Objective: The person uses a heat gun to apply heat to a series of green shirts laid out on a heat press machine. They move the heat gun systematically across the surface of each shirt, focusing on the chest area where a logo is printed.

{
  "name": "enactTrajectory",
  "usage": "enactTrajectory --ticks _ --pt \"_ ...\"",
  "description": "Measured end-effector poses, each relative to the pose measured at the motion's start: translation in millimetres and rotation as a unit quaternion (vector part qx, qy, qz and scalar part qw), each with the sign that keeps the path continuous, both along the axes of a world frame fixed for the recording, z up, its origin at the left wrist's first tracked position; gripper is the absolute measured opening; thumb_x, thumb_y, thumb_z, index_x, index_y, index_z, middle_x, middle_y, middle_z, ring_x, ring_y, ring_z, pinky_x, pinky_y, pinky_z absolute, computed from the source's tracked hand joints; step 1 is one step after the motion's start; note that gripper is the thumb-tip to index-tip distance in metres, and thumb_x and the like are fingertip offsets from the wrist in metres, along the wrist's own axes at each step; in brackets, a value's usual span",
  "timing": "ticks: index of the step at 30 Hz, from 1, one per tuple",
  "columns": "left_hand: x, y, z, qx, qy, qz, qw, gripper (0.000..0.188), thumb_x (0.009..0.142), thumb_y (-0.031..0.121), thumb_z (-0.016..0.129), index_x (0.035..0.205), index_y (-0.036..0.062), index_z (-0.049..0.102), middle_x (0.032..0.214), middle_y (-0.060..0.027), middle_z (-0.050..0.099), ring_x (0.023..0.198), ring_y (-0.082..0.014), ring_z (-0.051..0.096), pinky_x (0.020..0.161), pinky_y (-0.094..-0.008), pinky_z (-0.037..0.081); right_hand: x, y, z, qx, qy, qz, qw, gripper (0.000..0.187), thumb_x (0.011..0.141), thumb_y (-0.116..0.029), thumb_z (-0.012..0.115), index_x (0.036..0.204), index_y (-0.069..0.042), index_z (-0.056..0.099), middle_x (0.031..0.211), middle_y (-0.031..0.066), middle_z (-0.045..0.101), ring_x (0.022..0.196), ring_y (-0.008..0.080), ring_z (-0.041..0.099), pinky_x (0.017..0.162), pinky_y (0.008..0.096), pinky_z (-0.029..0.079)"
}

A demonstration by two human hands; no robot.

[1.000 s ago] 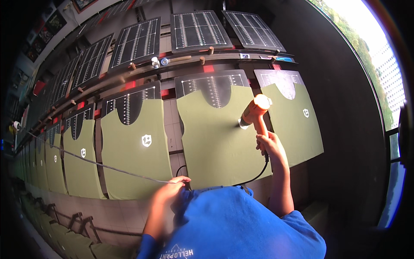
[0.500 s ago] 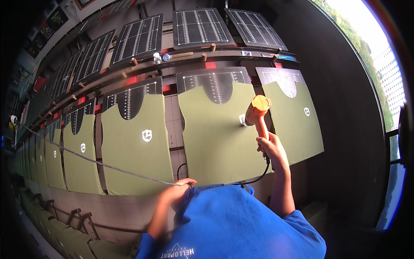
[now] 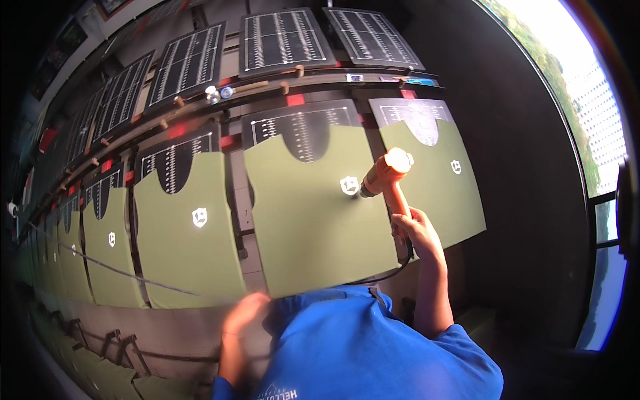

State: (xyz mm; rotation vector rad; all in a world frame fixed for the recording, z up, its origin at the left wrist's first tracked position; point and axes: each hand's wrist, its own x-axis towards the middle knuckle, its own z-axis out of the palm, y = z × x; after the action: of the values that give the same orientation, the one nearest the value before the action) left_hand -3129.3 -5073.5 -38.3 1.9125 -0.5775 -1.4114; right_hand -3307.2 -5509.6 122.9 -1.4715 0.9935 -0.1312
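Observation:
My right hand (image 3: 419,232) is closed round the handle of an orange heat gun (image 3: 381,176). Its dark nozzle points left, close beside the white shield print (image 3: 349,186) on a green shirt piece (image 3: 313,233). That piece lies flat on a black board (image 3: 267,127) with white ruled markings. A black cord (image 3: 393,273) runs down from the gun toward my body. Low on the left, beside the near edge of the boards, my left hand (image 3: 247,312) is smeared by motion, so its fingers cannot be read. A thin grey cable (image 3: 127,272) trails toward it from the left.
More printed green pieces lie on boards to the left, and another piece (image 3: 440,180) is at the right. A rail (image 3: 267,90) with wooden pegs, a tape roll (image 3: 226,92) and small tools runs behind them. Bare ruled boards (image 3: 283,40) stand beyond. A window (image 3: 587,100) is at right.
The view has shifted, moving the boards leftward in it. The heat gun's nozzle has turned off the print, which now shows whole. My left hand has moved left and down, its hold on the cable unclear.

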Motion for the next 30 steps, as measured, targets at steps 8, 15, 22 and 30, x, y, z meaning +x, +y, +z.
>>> enactTrajectory --ticks 8,15,22,30 --pt "-25 -47 40 0.099 0.093 0.156 0.978 0.026 0.085 0.012 0.043 0.097 0.0066 0.066 0.103 -0.0057 0.067 0.096 -0.0162 0.063 0.083 -0.0314 0.049 -139 -151 -1 -0.059 -0.004 -0.135 0.989 0.024 0.087 -0.029 0.063 0.087 -0.005 0.057 0.07 -0.0001 0.055 0.061 0.0095 0.056 0.049 0.0244 0.043" --pt "-75 -143 85 0.051 0.132 0.202 0.969 0.021 0.087 0.01 0.047 0.1 0.0035 0.062 0.108 -0.0114 0.067 0.099 -0.0209 0.063 0.085 -0.0347 0.049 -197 -290 -4 -0.073 -0.029 -0.12 0.99 0.024 0.086 -0.029 0.063 0.081 -0.007 0.055 0.067 -0.0009 0.053 0.061 0.0101 0.055 0.054 0.0265 0.043" --pt "-148 -233 75 0.04 0.151 0.116 0.981 0.026 0.091 0.01 0.045 0.108 0.0039 0.063 0.116 -0.0088 0.064 0.105 -0.0184 0.061 0.091 -0.0337 0.048 -189 -336 -7 -0.024 -0.042 -0.048 0.998 0.023 0.087 -0.03 0.063 0.084 -0.008 0.056 0.07 -0.0016 0.055 0.06 0.0077 0.055 0.049 0.0228 0.041" --pt "-184 -292 29 0.011 0.169 0.13 0.977 0.026 0.091 0.01 0.042 0.108 0.0028 0.061 0.111 -0.0131 0.066 0.099 -0.022 0.064 0.086 -0.0343 0.051 -189 -337 -13 -0.024 -0.037 -0.04 0.998 0.022 0.085 -0.027 0.063 0.084 -0.005 0.056 0.07 -0.0002 0.055 0.059 0.0088 0.055 0.051 0.0262 0.041"
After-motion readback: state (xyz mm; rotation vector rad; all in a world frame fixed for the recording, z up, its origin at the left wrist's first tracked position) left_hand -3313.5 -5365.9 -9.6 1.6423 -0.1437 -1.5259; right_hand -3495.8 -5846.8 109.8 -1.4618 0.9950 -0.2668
